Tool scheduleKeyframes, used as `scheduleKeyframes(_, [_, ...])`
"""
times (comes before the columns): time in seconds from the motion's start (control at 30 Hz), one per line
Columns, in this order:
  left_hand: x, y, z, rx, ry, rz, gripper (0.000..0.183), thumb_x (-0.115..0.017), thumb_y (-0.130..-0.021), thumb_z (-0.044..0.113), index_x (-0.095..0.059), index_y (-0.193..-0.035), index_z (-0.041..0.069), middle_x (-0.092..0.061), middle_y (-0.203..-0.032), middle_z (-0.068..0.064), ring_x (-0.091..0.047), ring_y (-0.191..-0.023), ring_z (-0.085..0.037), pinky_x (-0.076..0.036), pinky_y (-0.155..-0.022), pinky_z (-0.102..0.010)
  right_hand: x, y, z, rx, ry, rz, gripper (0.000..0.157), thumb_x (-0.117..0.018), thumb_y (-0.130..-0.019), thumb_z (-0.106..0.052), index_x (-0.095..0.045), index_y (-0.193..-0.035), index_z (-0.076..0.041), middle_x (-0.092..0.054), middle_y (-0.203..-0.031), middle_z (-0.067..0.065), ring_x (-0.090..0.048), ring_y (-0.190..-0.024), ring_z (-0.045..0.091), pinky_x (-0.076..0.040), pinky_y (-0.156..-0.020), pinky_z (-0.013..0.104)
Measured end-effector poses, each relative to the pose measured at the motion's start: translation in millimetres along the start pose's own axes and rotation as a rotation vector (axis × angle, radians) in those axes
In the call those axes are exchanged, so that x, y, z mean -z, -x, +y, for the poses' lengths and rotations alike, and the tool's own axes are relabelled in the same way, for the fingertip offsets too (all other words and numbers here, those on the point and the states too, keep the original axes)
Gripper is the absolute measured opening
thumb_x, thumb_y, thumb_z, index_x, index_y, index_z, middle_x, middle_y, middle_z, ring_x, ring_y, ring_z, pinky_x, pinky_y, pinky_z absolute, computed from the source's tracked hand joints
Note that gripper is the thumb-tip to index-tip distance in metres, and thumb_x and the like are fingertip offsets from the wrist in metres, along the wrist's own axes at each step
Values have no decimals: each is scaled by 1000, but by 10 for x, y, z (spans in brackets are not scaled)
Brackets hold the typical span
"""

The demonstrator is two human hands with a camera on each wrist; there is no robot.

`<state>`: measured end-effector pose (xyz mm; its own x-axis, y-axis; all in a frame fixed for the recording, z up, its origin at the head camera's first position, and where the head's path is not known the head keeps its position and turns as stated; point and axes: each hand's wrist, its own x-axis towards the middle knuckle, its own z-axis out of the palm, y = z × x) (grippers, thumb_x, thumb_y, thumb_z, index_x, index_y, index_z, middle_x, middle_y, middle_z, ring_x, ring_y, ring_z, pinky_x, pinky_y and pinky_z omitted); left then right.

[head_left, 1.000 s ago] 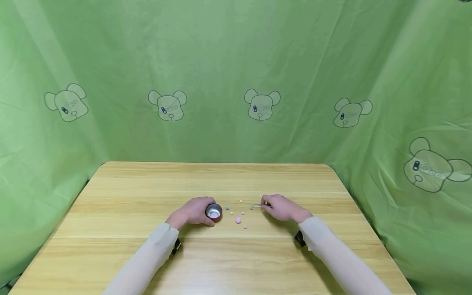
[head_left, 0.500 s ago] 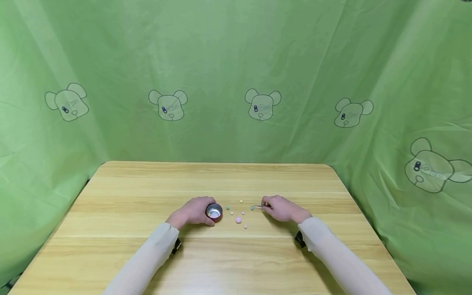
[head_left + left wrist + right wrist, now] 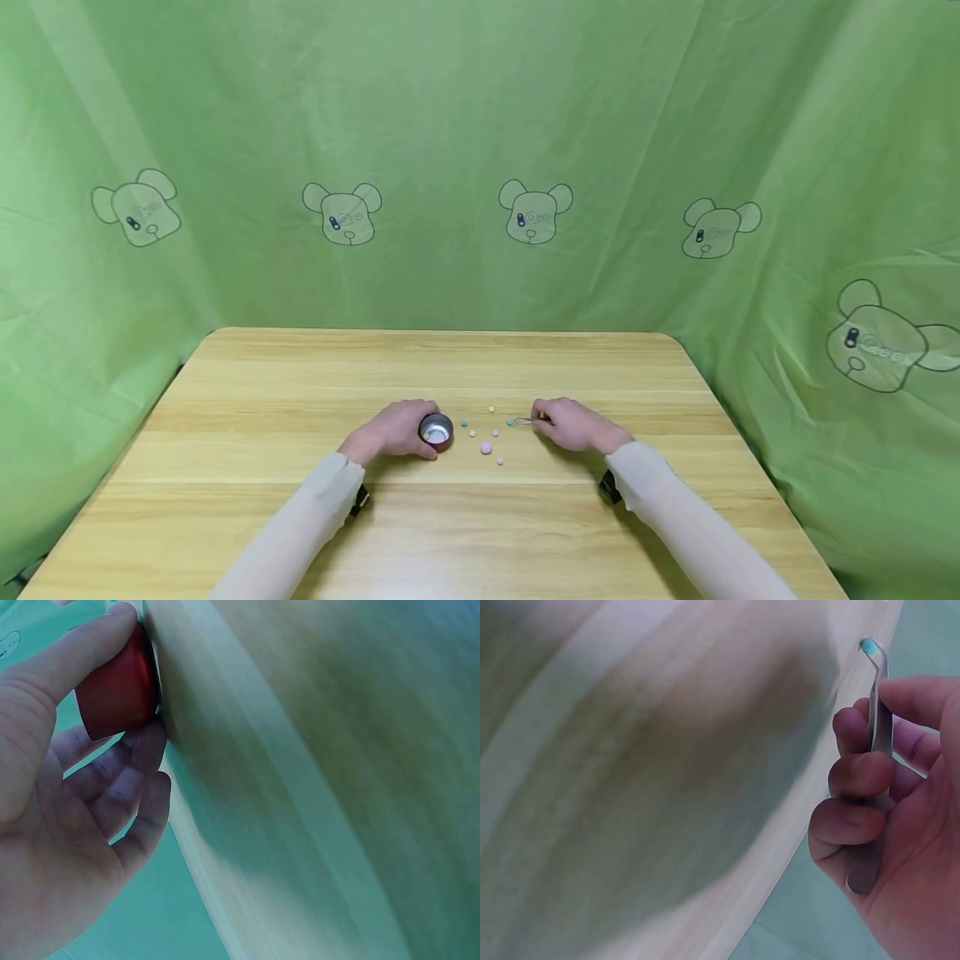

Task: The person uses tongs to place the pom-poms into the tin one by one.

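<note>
In the head view, my left hand [image 3: 397,427] grips a small round tin [image 3: 443,447], red outside and silvery inside, with its mouth facing up. A little something pale lies inside it. The left wrist view has thumb and fingers around the tin's red wall [image 3: 120,690]. Metal tweezers with bent tips [image 3: 882,731] are held in my right hand [image 3: 573,423], the fingers curled around their arms. A small teal ball [image 3: 868,646] sits between the tweezer tips, close to the tabletop.
Between the hands lie several loose little balls: another teal one [image 3: 464,423], a yellow one [image 3: 491,409], a whitish one [image 3: 472,433], a larger pink one [image 3: 486,447] and smaller pink ones. The wooden table [image 3: 337,367] is backed by a green curtain [image 3: 435,125].
The teal ball at the tweezer tips has shifted very slightly left. My left hand keeps its hold on the tin, and the other balls stay where they were.
</note>
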<state>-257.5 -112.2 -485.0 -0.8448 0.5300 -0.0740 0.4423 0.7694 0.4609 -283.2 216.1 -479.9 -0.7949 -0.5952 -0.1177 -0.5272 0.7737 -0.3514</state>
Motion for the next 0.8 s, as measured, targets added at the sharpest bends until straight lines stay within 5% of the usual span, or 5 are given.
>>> scheduleKeyframes(0.8, [-22, -28, -33, -6, -18, 5, 52, -84, -68, 35, -59, -110, 16, -61, -99, 6, -57, -92, -14, -45, -84, -35, 19, -61, -46, 24, 7, 42, 9, -53, -97, -18, -59, -98, -12, -54, -79, -7, -48, -68, 10, -43, -64, 31])
